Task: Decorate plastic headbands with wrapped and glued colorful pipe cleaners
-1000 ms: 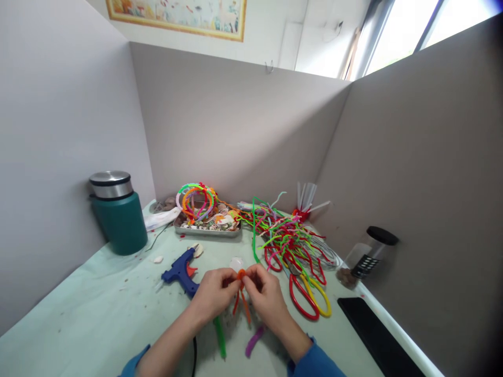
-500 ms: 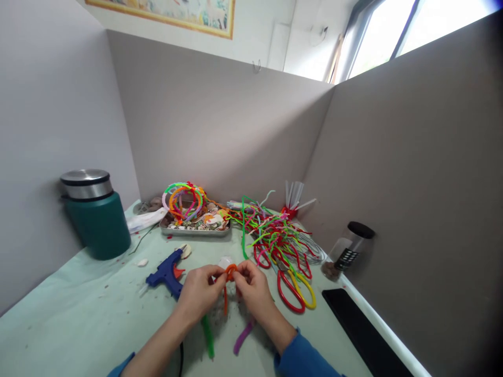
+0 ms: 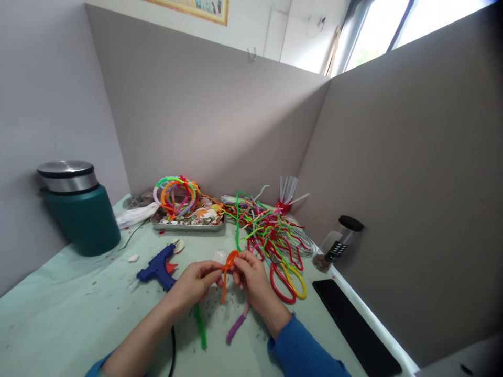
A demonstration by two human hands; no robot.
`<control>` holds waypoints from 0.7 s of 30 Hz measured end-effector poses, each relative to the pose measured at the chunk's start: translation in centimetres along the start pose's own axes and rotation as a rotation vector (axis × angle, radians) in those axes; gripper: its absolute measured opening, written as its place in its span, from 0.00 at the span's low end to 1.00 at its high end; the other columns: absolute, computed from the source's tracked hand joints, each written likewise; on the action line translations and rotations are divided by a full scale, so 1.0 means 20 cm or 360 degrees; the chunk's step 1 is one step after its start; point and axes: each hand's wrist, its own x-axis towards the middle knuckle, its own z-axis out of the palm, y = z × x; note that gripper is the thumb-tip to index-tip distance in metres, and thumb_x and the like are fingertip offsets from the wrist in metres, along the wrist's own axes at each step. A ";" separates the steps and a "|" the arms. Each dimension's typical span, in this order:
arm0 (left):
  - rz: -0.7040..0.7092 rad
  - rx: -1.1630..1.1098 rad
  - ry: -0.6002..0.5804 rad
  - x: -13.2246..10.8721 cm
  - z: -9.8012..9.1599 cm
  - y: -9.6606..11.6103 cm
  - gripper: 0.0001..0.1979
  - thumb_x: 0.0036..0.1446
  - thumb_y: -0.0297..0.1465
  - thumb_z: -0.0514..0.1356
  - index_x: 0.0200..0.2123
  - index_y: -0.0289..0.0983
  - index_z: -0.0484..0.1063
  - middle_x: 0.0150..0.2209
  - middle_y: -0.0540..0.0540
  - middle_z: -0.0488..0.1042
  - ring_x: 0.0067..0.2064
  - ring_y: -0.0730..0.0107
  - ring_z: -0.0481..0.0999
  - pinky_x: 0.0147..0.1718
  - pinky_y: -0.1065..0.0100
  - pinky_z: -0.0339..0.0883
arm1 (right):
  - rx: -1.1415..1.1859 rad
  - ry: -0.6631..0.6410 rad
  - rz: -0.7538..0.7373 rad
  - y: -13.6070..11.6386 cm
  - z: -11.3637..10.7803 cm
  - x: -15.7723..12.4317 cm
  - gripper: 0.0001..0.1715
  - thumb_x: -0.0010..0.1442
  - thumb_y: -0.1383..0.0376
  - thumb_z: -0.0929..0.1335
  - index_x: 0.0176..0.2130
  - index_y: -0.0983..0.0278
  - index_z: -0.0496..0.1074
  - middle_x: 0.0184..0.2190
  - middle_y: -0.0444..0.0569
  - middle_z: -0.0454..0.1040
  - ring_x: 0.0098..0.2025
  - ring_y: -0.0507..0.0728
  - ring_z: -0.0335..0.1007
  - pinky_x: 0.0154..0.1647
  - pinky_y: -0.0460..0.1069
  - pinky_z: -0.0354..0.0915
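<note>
Both of my hands pinch an orange pipe cleaner (image 3: 227, 269) just above the pale green table cover. My left hand (image 3: 192, 285) grips its left side and my right hand (image 3: 251, 280) grips its right side. A small loop stands up between my fingertips and the tails hang down. Under my hands lie a green pipe cleaner (image 3: 200, 327) and a purple pipe cleaner (image 3: 236, 329). A blue glue gun (image 3: 157, 267) lies just left of my left hand.
A heap of coloured pipe cleaners (image 3: 267, 230) and red-and-yellow scissors (image 3: 286, 280) lie to the right. A metal tray (image 3: 188, 222) with shells and coloured rings sits at the back. A green flask (image 3: 78, 209) stands left; a jar (image 3: 338, 243) and black phone (image 3: 353, 327) are right.
The view has swung right and down a little. My hands stay pinched on the orange pipe cleaner, whose loop between the fingertips has grown taller.
</note>
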 end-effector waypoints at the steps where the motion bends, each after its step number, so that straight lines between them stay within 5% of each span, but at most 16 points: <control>1: -0.0014 -0.0024 0.0002 0.00 0.00 0.00 0.19 0.49 0.42 0.57 0.37 0.33 0.73 0.25 0.51 0.73 0.14 0.83 0.55 0.13 0.76 0.46 | 0.0004 -0.0019 0.0019 0.00 0.00 0.00 0.08 0.53 0.62 0.65 0.27 0.65 0.63 0.16 0.39 0.65 0.14 0.45 0.54 0.14 0.41 0.48; 12: 0.0002 -0.0187 0.0010 -0.01 0.01 0.01 0.16 0.48 0.41 0.59 0.31 0.33 0.68 0.26 0.50 0.72 0.14 0.85 0.54 0.11 0.77 0.46 | -0.0004 -0.0129 0.0047 -0.01 0.01 -0.01 0.05 0.52 0.65 0.66 0.29 0.65 0.65 0.21 0.40 0.69 0.15 0.45 0.56 0.13 0.41 0.49; 21: -0.0066 -0.0162 0.0062 -0.02 0.03 0.02 0.18 0.47 0.43 0.61 0.31 0.32 0.71 0.18 0.55 0.62 0.16 0.84 0.52 0.14 0.77 0.45 | 0.0103 -0.0127 0.0090 0.00 0.01 -0.02 0.08 0.52 0.63 0.66 0.28 0.66 0.65 0.21 0.41 0.69 0.14 0.44 0.55 0.13 0.41 0.48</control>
